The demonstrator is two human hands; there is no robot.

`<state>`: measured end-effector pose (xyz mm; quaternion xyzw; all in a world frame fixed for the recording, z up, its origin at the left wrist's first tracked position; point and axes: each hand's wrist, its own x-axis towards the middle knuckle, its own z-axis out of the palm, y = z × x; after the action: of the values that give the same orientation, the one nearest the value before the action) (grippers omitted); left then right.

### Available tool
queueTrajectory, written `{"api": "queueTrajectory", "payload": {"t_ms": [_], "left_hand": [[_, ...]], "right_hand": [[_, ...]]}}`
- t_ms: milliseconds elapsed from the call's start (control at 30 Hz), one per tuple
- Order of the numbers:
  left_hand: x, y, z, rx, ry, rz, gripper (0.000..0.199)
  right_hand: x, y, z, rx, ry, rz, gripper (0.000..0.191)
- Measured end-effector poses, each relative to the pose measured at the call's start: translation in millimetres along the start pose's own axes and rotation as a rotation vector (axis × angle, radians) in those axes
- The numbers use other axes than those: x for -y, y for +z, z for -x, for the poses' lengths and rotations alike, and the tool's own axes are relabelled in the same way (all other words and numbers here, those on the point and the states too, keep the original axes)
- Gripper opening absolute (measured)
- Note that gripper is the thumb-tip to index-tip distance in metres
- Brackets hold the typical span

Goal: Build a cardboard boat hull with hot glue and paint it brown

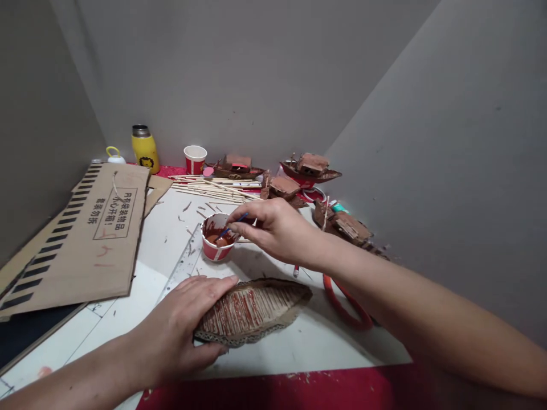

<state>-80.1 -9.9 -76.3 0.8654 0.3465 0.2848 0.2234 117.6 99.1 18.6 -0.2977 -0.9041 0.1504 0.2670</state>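
Observation:
My left hand grips the left end of a boat-shaped cardboard hull, thumb on the near side and fingers on the far side. Wet reddish-brown paint streaks cover the left and middle of its ribbed face; bare cardboard shows toward the right tip. Beyond it, my right hand pinches a thin blue paintbrush, whose lower end dips into a red-and-white paper cup. Brown paint lies in this cup and is smeared on its inner wall. The brush tip is hard to make out in the paint.
Cardboard sheets lie at the left. Thin wooden sticks, a yellow bottle and another paper cup stand or lie at the back. Several brown model boats line the right rear. A red-orange ring lies under my right forearm.

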Motion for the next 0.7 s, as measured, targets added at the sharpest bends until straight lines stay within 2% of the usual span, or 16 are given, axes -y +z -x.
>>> {"api": "queueTrajectory", "payload": {"t_ms": [133, 300, 533, 700], "left_hand": [[0, -0.1, 0, -0.017, 0.005, -0.004, 0.087], [3, -2.6, 1, -0.016, -0.011, -0.005, 0.087], [6, -5.5, 2, -0.053, -0.06, -0.039, 0.084], [7, -5.1, 2, -0.087, -0.077, -0.084, 0.082]], "right_hand": [[3, -4, 8, -0.109, -0.021, -0.032, 0.009], [8, -17, 29, -0.256, 0.117, -0.081, 0.008], [-2, -11, 52, -0.499, 0.289, -0.391, 0.004], [-3, -18, 81, -0.67, 0.404, -0.594, 0.008]]}}
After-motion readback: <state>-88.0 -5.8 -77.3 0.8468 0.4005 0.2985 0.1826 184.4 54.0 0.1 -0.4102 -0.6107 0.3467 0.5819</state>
